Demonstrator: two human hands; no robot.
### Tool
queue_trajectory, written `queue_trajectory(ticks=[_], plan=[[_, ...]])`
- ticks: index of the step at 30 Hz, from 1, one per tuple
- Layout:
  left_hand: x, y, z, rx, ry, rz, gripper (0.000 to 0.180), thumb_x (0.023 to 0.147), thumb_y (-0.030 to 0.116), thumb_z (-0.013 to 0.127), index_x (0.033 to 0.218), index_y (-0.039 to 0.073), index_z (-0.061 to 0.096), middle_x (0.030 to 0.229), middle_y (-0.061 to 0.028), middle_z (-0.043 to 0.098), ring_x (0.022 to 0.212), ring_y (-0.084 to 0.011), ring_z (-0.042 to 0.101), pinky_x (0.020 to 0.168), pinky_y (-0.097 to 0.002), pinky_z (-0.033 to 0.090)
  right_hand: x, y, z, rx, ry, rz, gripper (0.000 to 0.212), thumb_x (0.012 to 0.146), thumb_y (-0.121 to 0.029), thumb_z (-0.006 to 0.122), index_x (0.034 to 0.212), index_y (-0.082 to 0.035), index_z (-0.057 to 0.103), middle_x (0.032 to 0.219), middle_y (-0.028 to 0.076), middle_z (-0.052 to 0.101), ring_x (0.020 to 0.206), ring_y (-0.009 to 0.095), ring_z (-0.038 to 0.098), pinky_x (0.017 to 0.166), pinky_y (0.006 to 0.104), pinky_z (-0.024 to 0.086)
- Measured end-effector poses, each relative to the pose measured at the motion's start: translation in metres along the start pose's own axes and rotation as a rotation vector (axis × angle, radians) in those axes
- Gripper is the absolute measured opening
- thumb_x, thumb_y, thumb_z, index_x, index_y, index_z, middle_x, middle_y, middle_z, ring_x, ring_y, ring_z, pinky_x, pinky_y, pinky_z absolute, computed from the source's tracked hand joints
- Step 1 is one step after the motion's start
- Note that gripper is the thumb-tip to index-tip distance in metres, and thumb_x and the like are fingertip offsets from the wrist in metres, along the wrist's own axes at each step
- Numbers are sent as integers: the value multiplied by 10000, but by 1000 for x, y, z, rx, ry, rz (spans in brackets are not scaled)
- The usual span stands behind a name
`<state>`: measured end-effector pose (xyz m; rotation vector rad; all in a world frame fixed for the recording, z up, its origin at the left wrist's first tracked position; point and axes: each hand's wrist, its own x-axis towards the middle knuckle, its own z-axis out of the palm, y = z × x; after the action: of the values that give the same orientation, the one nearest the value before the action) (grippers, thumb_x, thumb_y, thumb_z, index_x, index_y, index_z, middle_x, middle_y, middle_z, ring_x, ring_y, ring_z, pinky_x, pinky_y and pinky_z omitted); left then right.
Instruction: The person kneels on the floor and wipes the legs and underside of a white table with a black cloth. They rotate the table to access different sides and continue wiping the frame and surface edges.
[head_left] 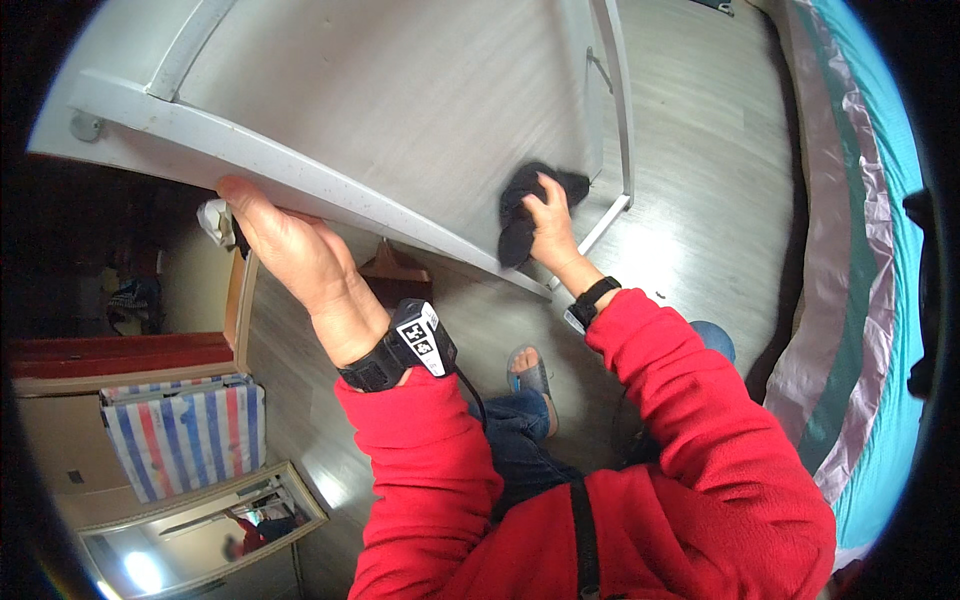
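Observation:
A large white panel with a raised white frame [300,165] stands tilted in front of me and fills the upper middle. My left hand [300,255] grips the near rail of this frame from its outer side; part of its fingers is hidden. A crumpled whitish bit [215,222] with something dark shows beside those fingertips, too unclear to name. My right hand [550,222] presses a bunched black cloth [520,205] against the panel near its lower right corner. The fingers are curled over the cloth.
A bed with turquoise and pink covers [875,250] runs along the right. At the lower left are a striped folded item [190,430] and a framed mirror [200,545]. A brown wooden piece [395,265] sits behind the rail. My sandalled foot [528,375] stands on the grey floor [690,150].

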<state>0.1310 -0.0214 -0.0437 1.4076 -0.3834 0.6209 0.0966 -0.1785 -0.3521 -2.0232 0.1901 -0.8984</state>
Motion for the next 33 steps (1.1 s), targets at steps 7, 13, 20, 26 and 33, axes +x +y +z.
queue_trajectory(ticks=[7,13,20,26,33], plan=[[-3,-3,0,10,-9,24,689,1045,493,425,1481,-30,319,1465,-130,419,1327,-212,395,1136,-350,284,13,-15,-68,1096,-12,1048,221,781,-32,628,998,1,653,952,89,687,875,216,666,818,335,542],[-4,4,5,-15,32,-11,677,1046,524,387,1404,-51,394,1395,-148,469,1260,-227,448,1090,-355,336,135,-171,-157,1847,-152,503,322,871,-115,618,1166,12,653,1160,138,687,1118,264,647,987,369,519],[-7,10,7,-89,41,-77,660,1039,526,408,1409,-21,407,1378,-112,483,1244,-210,462,1076,-347,349,179,-225,-131,1440,86,240,212,869,-179,713,1022,-36,683,936,33,709,886,185,673,843,314,526],[-5,6,4,-103,48,-93,661,1039,510,425,1434,-19,400,1409,-108,472,1269,-203,447,1091,-339,333,179,-177,-95,547,178,-177,234,885,-219,729,957,-2,676,897,116,695,812,238,654,771,344,519],[-3,6,7,-75,68,-71,667,1031,546,412,1384,-19,437,1333,-108,514,1209,-196,482,1044,-330,370,174,-151,-94,-265,339,-415,605,712,-417,851,1117,-20,638,1188,163,571,1121,370,539,935,444,458]])
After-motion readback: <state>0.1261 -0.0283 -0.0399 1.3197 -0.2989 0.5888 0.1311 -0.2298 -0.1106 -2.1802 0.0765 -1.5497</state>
